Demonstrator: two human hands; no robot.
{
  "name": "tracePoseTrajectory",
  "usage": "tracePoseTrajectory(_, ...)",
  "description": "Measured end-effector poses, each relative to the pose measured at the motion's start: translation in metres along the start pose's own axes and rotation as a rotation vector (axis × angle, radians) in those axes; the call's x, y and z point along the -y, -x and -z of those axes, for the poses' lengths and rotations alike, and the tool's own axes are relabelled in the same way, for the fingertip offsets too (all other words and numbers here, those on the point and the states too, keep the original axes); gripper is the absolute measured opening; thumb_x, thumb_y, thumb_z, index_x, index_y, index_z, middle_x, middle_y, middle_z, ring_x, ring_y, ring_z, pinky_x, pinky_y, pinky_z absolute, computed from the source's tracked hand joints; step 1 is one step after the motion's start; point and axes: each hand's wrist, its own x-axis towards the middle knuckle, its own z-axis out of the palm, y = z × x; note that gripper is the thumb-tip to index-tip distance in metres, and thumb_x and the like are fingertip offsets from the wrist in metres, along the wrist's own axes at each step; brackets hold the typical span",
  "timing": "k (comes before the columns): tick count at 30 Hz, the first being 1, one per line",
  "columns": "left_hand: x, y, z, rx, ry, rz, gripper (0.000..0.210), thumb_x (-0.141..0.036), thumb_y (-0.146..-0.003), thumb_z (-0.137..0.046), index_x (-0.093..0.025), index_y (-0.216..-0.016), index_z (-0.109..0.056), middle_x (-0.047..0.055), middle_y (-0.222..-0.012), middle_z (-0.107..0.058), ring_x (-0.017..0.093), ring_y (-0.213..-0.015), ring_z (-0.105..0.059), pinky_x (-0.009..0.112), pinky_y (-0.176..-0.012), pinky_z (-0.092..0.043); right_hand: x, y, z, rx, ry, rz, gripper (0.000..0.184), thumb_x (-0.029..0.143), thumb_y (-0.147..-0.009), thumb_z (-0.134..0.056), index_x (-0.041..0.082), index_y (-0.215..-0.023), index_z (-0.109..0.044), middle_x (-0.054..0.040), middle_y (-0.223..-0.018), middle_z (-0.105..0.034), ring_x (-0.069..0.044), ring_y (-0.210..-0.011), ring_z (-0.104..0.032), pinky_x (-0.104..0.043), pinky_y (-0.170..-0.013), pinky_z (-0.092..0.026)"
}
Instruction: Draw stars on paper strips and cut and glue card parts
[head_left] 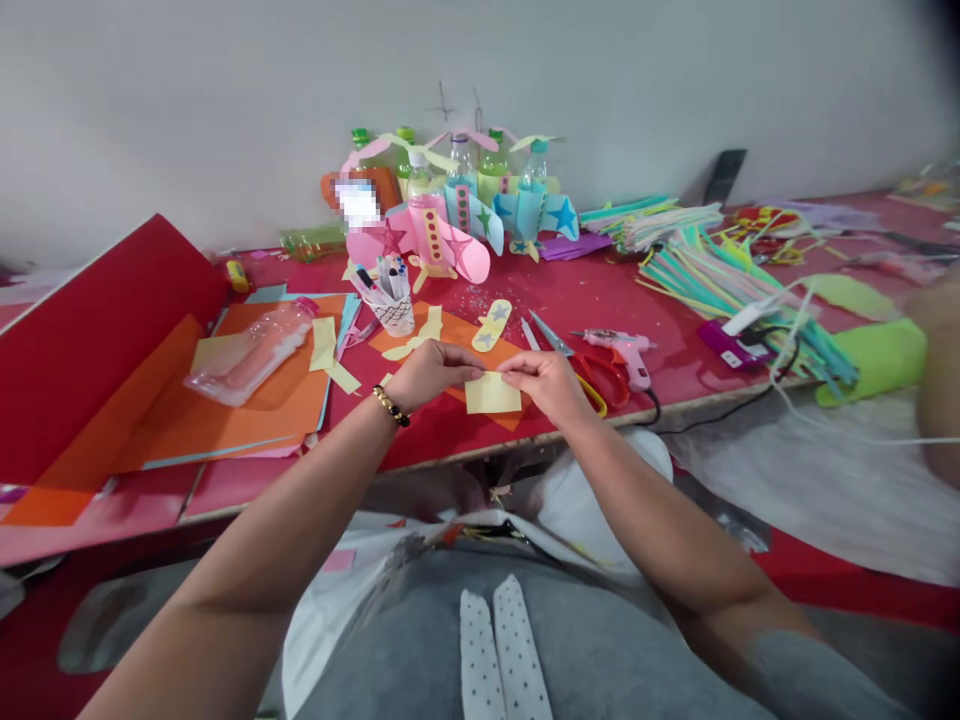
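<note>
Between my hands, near the table's front edge, is a small pale yellow piece of paper (493, 394). My left hand (431, 375) pinches its upper left edge, and my right hand (551, 385) pinches the upper right. Under it lies an orange sheet (450, 340). Just beyond are a pale yellow propeller-shaped cutout (417, 336) and a rounded yellow strip with blue-grey stars (492, 326). Right of my right hand lie scissors with red and yellow handles (606, 382), and beside them a pink glue gun (619, 347).
Decorated bottle airplanes (427, 225) stand by the wall. A patterned cup of pens (393, 305) sits left of centre. An empty plastic bottle (251, 350) rests on orange sheets (277, 425). Bundles of pastel strips (720, 280), a purple box (731, 345) and cables lie to the right.
</note>
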Motion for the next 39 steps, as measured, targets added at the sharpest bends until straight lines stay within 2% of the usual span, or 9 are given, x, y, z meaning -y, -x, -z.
tracePoseTrajectory(5,-0.016,0.048,-0.021,-0.02,-0.047,0.021,0.037,-0.045,-0.073,-0.07,-0.011,-0.088,-0.074,0.006,-0.076,-0.07,0.011,-0.063,-0.056,0.022,-0.059,-0.044,0.015,0.049,-0.004,0.015,-0.03,-0.001,0.015,0.026,-0.073,-0.067,0.017,-0.082,-0.074,-0.0019,-0.076,-0.072,-0.016,-0.071,-0.065,-0.027,-0.069,-0.049)
tracePoseTrajectory(10,-0.018,0.104,-0.051,-0.042,0.085,0.1,0.036,-0.047,-0.074,-0.069,-0.011,-0.082,-0.073,0.003,-0.065,-0.065,0.01,-0.057,-0.054,0.022,-0.055,-0.043,0.029,0.098,-0.012,0.052,-0.02,0.012,0.014,0.028,-0.075,-0.067,0.018,-0.083,-0.074,-0.0023,-0.075,-0.073,-0.017,-0.07,-0.065,-0.027,-0.066,-0.049)
tracePoseTrajectory(13,-0.02,0.132,-0.068,-0.103,0.153,0.128,0.034,-0.044,-0.073,-0.07,-0.011,-0.083,-0.073,0.003,-0.067,-0.067,0.012,-0.057,-0.056,0.023,-0.056,-0.044,0.038,0.123,-0.015,0.076,-0.008,0.04,0.014,0.027,-0.076,-0.066,0.018,-0.083,-0.074,-0.0027,-0.076,-0.073,-0.017,-0.07,-0.064,-0.027,-0.066,-0.048)
tracePoseTrajectory(16,-0.025,0.151,-0.079,-0.122,0.12,0.12,0.031,-0.04,-0.073,-0.072,-0.011,-0.083,-0.074,0.005,-0.071,-0.069,0.013,-0.061,-0.058,0.024,-0.059,-0.045,0.045,0.143,-0.016,0.104,0.02,0.069,0.013,0.026,-0.078,-0.064,0.017,-0.081,-0.074,-0.0027,-0.074,-0.072,-0.016,-0.067,-0.063,-0.026,-0.064,-0.047)
tracePoseTrajectory(19,-0.033,0.163,-0.084,-0.109,0.13,0.114,0.026,-0.035,-0.072,-0.072,-0.012,-0.083,-0.075,0.005,-0.075,-0.071,0.013,-0.064,-0.059,0.023,-0.061,-0.046,0.051,0.156,-0.015,0.112,0.01,0.062,0.013,0.025,-0.078,-0.064,0.017,-0.081,-0.073,-0.0027,-0.074,-0.072,-0.015,-0.067,-0.062,-0.025,-0.062,-0.047)
tracePoseTrajectory(25,-0.05,0.174,-0.097,-0.107,0.132,0.119,0.024,-0.034,-0.07,-0.073,-0.013,-0.082,-0.074,0.004,-0.069,-0.069,0.012,-0.059,-0.058,0.021,-0.054,-0.044,0.059,0.174,-0.009,0.101,-0.03,0.001,0.015,0.028,-0.077,-0.063,0.017,-0.082,-0.073,-0.0029,-0.076,-0.072,-0.016,-0.069,-0.063,-0.026,-0.064,-0.048)
tracePoseTrajectory(31,-0.048,0.179,-0.109,-0.12,0.164,0.036,0.028,-0.037,-0.073,-0.071,-0.013,-0.089,-0.072,0.006,-0.08,-0.071,0.015,-0.069,-0.063,0.024,-0.063,-0.048,0.067,0.181,-0.007,0.062,-0.067,-0.073,0.016,0.028,-0.074,-0.066,0.018,-0.084,-0.073,-0.0037,-0.078,-0.073,-0.017,-0.071,-0.064,-0.028,-0.064,-0.05)
tracePoseTrajectory(39,-0.053,0.184,-0.111,-0.203,0.134,0.023,0.025,-0.035,-0.075,-0.07,-0.013,-0.085,-0.073,0.006,-0.077,-0.071,0.015,-0.066,-0.062,0.023,-0.061,-0.047,0.069,0.185,-0.006,0.093,-0.134,-0.102,0.021,0.031,-0.075,-0.068,0.017,-0.09,-0.071,-0.0047,-0.079,-0.074,-0.017,-0.069,-0.066,-0.028,-0.065,-0.051)
